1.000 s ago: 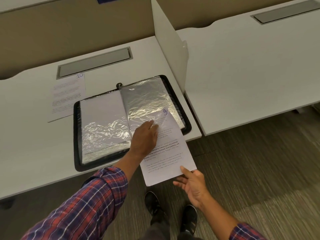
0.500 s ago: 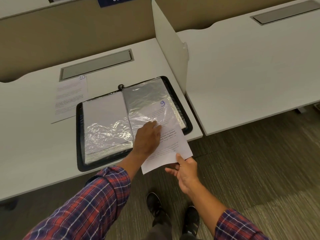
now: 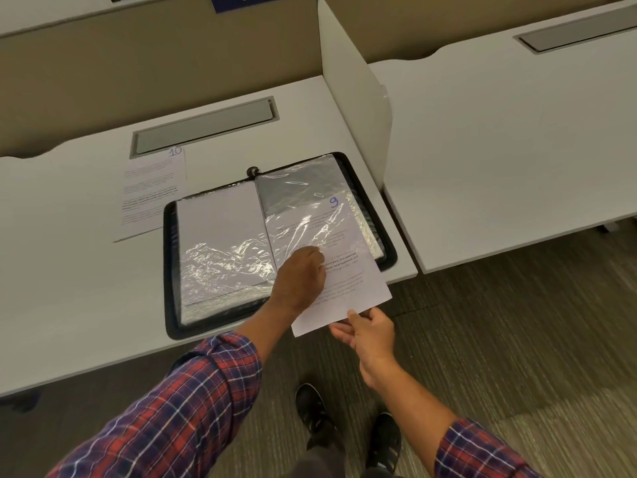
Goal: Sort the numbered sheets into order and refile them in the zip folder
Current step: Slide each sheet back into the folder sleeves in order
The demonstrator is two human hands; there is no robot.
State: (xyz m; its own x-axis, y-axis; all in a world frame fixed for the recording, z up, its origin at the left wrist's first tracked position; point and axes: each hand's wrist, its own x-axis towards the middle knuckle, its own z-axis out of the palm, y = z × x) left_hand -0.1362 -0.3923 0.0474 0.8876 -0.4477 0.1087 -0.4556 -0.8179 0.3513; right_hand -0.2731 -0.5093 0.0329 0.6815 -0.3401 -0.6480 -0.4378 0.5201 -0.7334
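**Q:** Where is sheet 9 [image 3: 350, 282] in relation to the zip folder [image 3: 169, 270]?

**A:** The zip folder lies open and flat on the bench [image 3: 69, 270]. Sheet 9 sits partway inside the clear pocket [image 3: 300, 181] on the folder's right-hand page. Its top, with the blue numeral, shows through the plastic. Its lower part projects past the folder's near edge and out over the edge of the bench.

**Q:** And your hands?

**A:** Your right hand [image 3: 370, 334], just off the folder's near right corner, pinches the sheet's lower edge, thumb on top and fingers beneath. Your left hand [image 3: 300, 281] rests on the sheet at the pocket's mouth, close to the folder's spine, with the fingers bent downward. You cannot tell whether they grip the plastic or only press on it.

**Q:** What else lies around the folder?

**A:** Sheet 10 [image 3: 151, 194] lies flat on the bench at the folder's far left corner, meeting its rim. A grey cover plate [image 3: 203, 127] is set into the bench beyond the folder. A white divider panel [image 3: 355, 108] stands upright just to the folder's right.
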